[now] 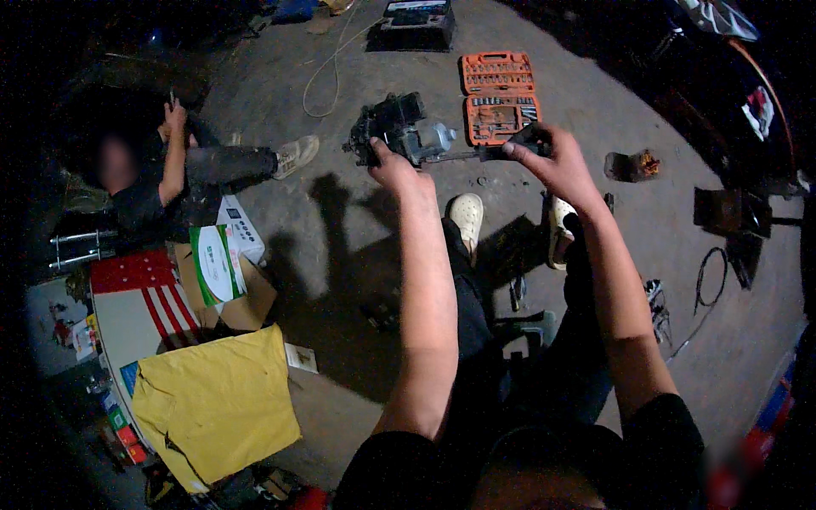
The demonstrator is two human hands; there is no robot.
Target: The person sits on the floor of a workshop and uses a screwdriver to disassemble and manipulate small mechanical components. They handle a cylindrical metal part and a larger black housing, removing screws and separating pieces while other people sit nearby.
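My left hand [395, 167] is closed on a bulky dark mechanical part [393, 119] with a silver cylindrical end [435, 138], held out in front of me above the concrete floor. To its right, my right hand [557, 166] grips a dark, flat-looking piece [497, 153] between thumb and fingers. A thin metal shaft [450, 156] runs from near that piece toward the part's silver end; whether it touches cannot be told. Just beyond my right hand lies an open orange socket set case [501, 98] with rows of sockets.
A person [136, 174] sits at the left, one shoe stretched toward the middle. A car battery [414, 27] stands at the far side. Near left are a yellow cloth [223, 399] and a cardboard box [246, 302]. A rusty metal piece [631, 166] and black cable [711, 278] lie right.
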